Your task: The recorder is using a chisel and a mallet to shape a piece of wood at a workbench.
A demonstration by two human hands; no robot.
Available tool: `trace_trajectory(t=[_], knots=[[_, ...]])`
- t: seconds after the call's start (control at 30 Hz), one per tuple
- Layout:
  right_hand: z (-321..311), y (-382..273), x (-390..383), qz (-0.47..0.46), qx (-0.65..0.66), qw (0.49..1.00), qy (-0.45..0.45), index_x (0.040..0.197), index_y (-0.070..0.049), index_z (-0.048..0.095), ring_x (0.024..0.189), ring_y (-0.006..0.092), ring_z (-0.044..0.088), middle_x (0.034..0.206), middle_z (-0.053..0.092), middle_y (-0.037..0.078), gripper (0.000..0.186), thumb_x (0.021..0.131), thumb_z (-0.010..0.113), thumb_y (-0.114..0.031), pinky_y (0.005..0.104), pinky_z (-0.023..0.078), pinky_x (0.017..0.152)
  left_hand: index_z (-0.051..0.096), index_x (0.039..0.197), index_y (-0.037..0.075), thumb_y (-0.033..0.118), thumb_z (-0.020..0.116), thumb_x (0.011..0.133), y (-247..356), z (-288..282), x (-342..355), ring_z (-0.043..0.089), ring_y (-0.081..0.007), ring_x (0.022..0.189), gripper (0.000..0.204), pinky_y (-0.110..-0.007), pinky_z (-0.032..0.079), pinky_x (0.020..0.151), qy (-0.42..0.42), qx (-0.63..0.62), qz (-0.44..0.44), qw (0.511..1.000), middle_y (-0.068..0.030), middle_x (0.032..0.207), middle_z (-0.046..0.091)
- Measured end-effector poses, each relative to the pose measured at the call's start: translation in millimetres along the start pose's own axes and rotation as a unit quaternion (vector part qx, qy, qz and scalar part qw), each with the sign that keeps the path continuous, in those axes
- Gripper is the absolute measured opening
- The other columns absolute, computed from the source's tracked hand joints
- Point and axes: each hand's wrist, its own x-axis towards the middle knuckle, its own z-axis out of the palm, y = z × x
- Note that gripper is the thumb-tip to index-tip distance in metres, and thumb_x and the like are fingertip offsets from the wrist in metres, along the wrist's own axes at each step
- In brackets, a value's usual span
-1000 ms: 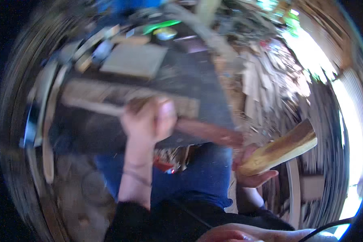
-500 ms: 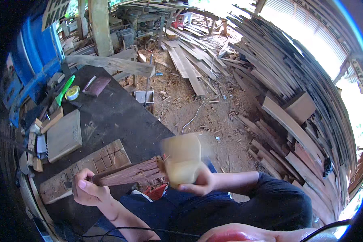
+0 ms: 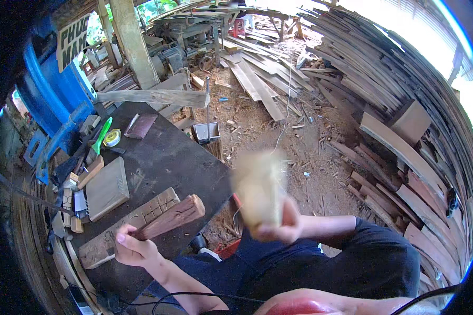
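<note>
My left hand is closed round the near end of a reddish-brown piece of wood. The piece slants up to the right, its rough, lighter end free, above a flat board with marks cut into it. Off to the right, my right hand grips a pale yellow piece. Motion smears that piece, so whether it is a folded sheet or a block I cannot tell. A gap separates it from the wood.
On the dark tabletop lie a square board, a tape measure, a green-handled tool and a brown flat pouch-like thing. A grey plank juts over its far edge. Stacked planks fill the right side.
The pale yellow piece has come off the far end of the wood, moving right with my right hand. That end now shows bare. The view has shifted slightly too.
</note>
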Motion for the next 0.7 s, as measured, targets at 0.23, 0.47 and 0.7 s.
trace_trajectory(t=[0.23,0.47,0.7], knots=[[7,11,4,-0.125,-0.135,0.982,-0.049,0.131,0.005,0.042,0.083,0.0238,0.065,0.096,0.065,0.015,0.059,0.085,0.071,-0.019,0.0360,0.052,0.068,0.048,0.064,0.005,0.030,0.036,0.104,-5,0,-6,0.049,-0.0248,0.049,0.049,-0.038,0.035,0.048,-0.055,0.004,0.033,0.998,-0.0090,0.057,0.048],[1,20,30,-0.313,0.114,0.943,-0.004,0.126,0.006,0.047,0.092,0.0282,0.065,0.105,0.064,0.019,0.058,0.083,0.073,-0.023,0.0377,0.052,0.081,0.049,0.064,0.004,0.032,0.036,0.101,-6,2,-4,0.052,-0.0302,0.052,0.049,-0.041,0.037,0.051,-0.056,-0.004,0.000,0.998,-0.0114,0.058,0.050],[8,30,-10,-0.029,-0.111,0.991,-0.075,0.126,0.010,0.049,0.091,0.0265,0.069,0.105,0.068,0.018,0.059,0.081,0.076,-0.017,0.0343,0.052,0.084,0.051,0.065,0.005,0.025,0.039,0.099,-3,-5,-2,0.055,-0.0334,0.055,0.041,-0.043,0.040,0.053,-0.085,0.064,0.005,0.994,-0.0133,0.059,0.053]])
